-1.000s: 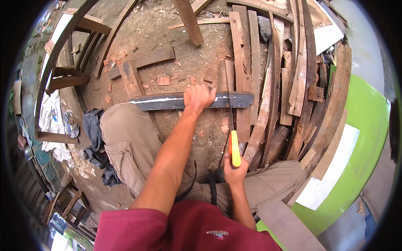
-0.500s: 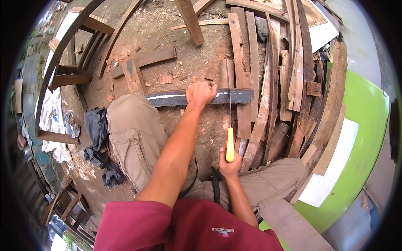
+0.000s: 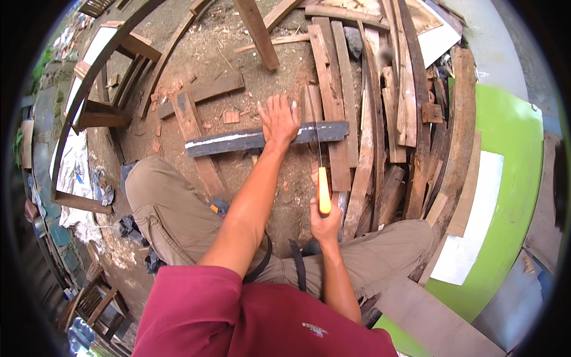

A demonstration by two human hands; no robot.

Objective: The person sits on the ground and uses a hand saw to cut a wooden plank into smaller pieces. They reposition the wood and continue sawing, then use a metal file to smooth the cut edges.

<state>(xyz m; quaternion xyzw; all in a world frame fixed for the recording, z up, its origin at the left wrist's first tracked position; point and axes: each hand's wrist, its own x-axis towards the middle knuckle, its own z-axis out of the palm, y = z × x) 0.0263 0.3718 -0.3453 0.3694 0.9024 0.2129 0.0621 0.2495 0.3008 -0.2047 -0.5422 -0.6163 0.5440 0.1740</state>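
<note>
A dark-painted wooden board (image 3: 229, 143) with a white streak lies crosswise in front of me, over other pieces of wood. My left hand (image 3: 279, 122) rests on it, fingers stretched out and apart, holding nothing. In my right hand (image 3: 326, 223), closed around its lower end, is the yellow-orange handle of a handsaw (image 3: 323, 189). The thin blade, seen edge-on, points away from me and crosses the board near its right end. Whether the teeth touch the wood I cannot tell.
Several long brown planks (image 3: 413, 89) lie piled at the right, beside a green panel (image 3: 508, 172) with a white sheet. A curved wooden frame (image 3: 62, 137) stands at the left. Brick bits (image 3: 231, 116) and short wood pieces (image 3: 211, 89) lie on the dirt floor.
My left hand has loosened from around the board and now lies spread on it. The board has shifted left, its left end uncovered as my left knee moved aside. The saw stays in my right hand.
</note>
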